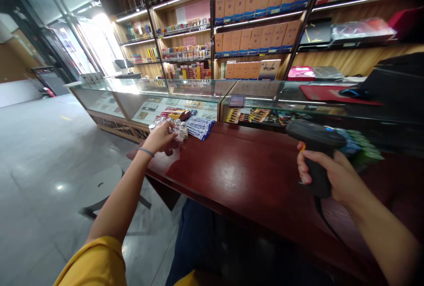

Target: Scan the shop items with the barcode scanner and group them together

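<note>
My right hand (327, 169) is wrapped round the handle of a black barcode scanner (316, 138), its finger by the orange trigger. The scanner is held above the dark red table (228, 171), its cable hanging down. Stretched to the table's far left end, my left hand (162, 138) has its fingers curled on a small clear bottle (179, 135) at the edge of a group of similar bottles (183, 127). The fingers partly cover it. Beside the bottles lie blue-and-white sachets (199, 127), with red packets (175, 113) behind them.
A glass display counter (185, 89) runs along the table's far side. Blue and green packs (362, 146) lie at the right, behind the scanner. A black mouse (356, 93) rests on a red mat (326, 93). A stool (102, 188) stands left of the table.
</note>
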Motion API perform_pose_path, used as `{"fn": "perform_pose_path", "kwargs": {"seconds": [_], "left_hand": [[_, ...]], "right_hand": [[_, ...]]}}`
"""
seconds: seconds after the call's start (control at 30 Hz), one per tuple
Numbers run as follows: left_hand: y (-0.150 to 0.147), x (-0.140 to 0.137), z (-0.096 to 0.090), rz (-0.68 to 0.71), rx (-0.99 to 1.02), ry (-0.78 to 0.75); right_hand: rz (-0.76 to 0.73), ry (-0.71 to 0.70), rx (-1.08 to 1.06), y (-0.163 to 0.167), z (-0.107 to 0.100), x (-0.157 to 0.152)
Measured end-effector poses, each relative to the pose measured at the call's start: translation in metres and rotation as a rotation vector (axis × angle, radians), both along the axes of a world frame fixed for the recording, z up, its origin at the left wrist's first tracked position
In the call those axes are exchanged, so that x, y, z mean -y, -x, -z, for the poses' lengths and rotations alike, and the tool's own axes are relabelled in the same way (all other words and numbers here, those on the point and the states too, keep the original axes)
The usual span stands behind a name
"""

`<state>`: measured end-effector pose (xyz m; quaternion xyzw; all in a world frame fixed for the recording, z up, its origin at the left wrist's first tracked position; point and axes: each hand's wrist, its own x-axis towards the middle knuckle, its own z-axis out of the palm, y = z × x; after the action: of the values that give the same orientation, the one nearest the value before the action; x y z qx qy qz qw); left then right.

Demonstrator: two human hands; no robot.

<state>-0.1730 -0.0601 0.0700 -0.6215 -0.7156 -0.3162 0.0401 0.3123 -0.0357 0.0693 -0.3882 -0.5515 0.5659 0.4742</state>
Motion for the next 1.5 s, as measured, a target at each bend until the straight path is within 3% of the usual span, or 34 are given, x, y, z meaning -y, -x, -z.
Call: {"fn": "perform_pose_path", "kwargs": {"seconds": [0.13,0.23,0.37,0.57,0.77,0.97,1.2,1.5], "left_hand": [[-0.029,-0.009,-0.027,0.251,0.363,0.087],[-0.067,-0.033,-0.031,0.499,0.629,0.106],[-0.124,-0.079,-0.015,0.647,0.737,0.007],[-0.184,-0.124,0.020,0.695,0.876,-0.123],[-0.189,-0.126,0.042,0.632,0.897,-0.109],[-0.184,-0.125,0.045,0.588,0.772,-0.142],[-0.187,-0.123,0.045,0.652,0.938,-0.081],[-0.202,-0.122,0.047,0.645,0.783,-0.147]], "right_hand": [[0.010,-0.010,-0.022,-0.002,-0.002,0.001],[0.033,-0.025,-0.033,-0.003,-0.003,0.002],[0.067,-0.051,-0.014,-0.006,-0.002,0.003],[0.053,-0.077,0.105,-0.009,0.007,0.002],[0.009,-0.100,0.212,-0.002,0.010,0.007],[-0.035,-0.160,0.316,-0.004,0.012,0.008],[0.011,-0.138,0.213,-0.007,0.005,0.010],[0.160,-0.147,0.017,-0.024,-0.009,0.002]]}}
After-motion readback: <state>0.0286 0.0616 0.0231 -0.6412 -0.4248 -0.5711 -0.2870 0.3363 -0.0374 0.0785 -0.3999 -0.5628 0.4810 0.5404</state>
